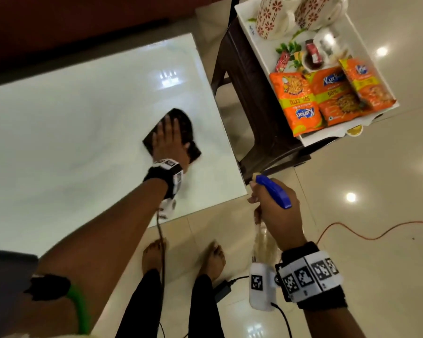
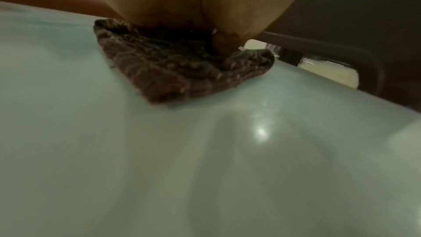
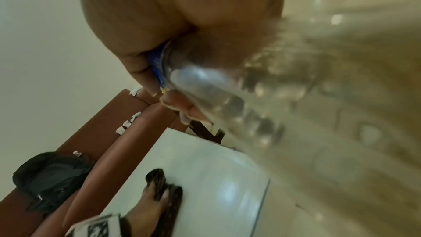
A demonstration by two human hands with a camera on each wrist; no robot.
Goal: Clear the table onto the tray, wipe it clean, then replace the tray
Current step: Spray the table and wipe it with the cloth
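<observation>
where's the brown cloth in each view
Head: brown cloth at centre, flat under the left hand on the table.
Left wrist: upper centre, under the palm.
Right wrist: bottom, left of centre, under the fingers.
Shared landmark: the pale glossy tabletop.

Two mugs point(image 1: 272, 17) with red flowers and three orange snack packets point(image 1: 299, 103) sit on one white tray point(image 1: 249, 25), with one small bowl point(image 1: 310, 61). One brown cloth point(image 1: 181, 123) lies on one tabletop point(image 1: 71, 130). One spray bottle point(image 1: 274, 191). Two hands point(image 1: 166, 140).
</observation>
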